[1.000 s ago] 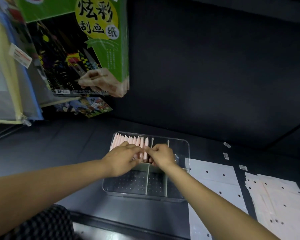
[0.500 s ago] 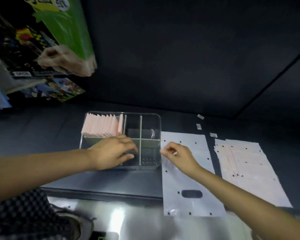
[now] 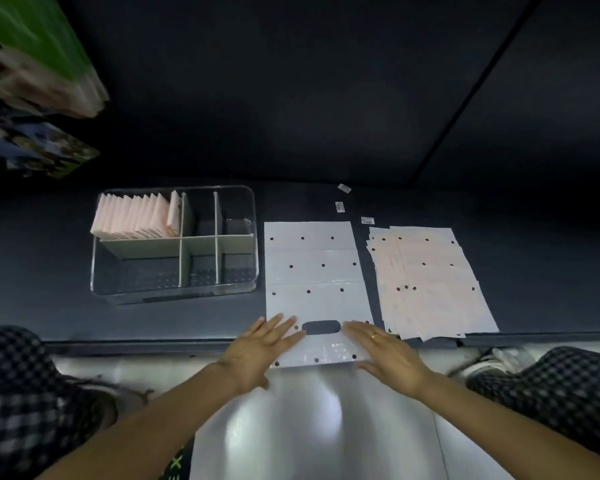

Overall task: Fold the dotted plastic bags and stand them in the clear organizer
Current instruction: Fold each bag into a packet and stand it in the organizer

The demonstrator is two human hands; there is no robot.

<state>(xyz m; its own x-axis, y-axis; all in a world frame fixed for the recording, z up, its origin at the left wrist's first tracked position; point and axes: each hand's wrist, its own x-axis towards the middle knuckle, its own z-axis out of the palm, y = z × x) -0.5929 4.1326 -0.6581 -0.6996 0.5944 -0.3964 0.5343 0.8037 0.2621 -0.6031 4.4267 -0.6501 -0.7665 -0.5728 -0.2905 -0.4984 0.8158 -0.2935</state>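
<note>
Dotted plastic bag (image 3: 314,268), white with dark spots, lies flat and unfolded on the dark shelf (image 3: 49,258), just to the right of the clear organizer (image 3: 174,292). Its near end, with the oval handle cutout, hangs a little over the shelf's front edge. Your left hand (image 3: 257,351) rests on the bag's near left corner, fingers straight and spread, tips just left of the cutout. Your right hand (image 3: 388,355) lies flat on the near right corner, fingers also straight and together, a ring (image 3: 374,336) on one of them, tips just right of the cutout. Neither hand curls around anything.

The organizer is split by pale dividers into six compartments. A row of folded bags (image 3: 136,216), pinkish in this light, stands on edge in the far left compartment, filling it up to the divider. The other five compartments show only the dotted floor.

Right of the flat bag, apart by a narrow strip of shelf, you have a loose stack of more unfolded dotted bags (image 3: 426,278), edges fanned unevenly. Three small labels (image 3: 340,206) lie on the shelf beyond them. Blurred green packaging (image 3: 39,46) hangs at the upper left. Checked fabric (image 3: 551,386) shows at both lower corners.
</note>
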